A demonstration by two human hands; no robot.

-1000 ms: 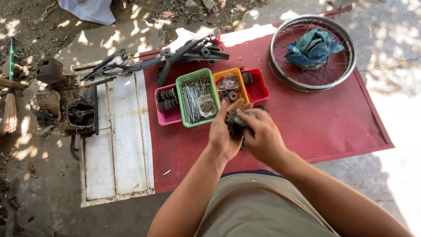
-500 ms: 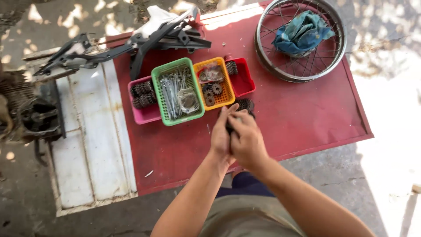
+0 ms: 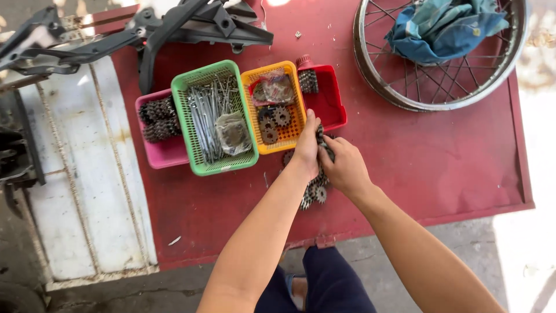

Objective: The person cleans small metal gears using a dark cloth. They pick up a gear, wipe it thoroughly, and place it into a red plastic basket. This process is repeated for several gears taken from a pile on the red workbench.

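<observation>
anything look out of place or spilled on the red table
Yes: several small gears lie loose on the red table, under the left hand and right hand, outside the yellow basket that holds similar gears.

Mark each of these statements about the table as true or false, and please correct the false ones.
1. The green basket holds long metal rods. True.
2. The wheel rim lies empty on the red table. False: a blue cloth lies inside it.
3. Both hands are on a stack of small gears in front of the baskets. True: the left hand and the right hand meet there.
4. The orange basket stands left of the green one. False: it stands to the right, between the green basket and the red basket.
5. The pink basket holds dark toothed parts. True.
</observation>
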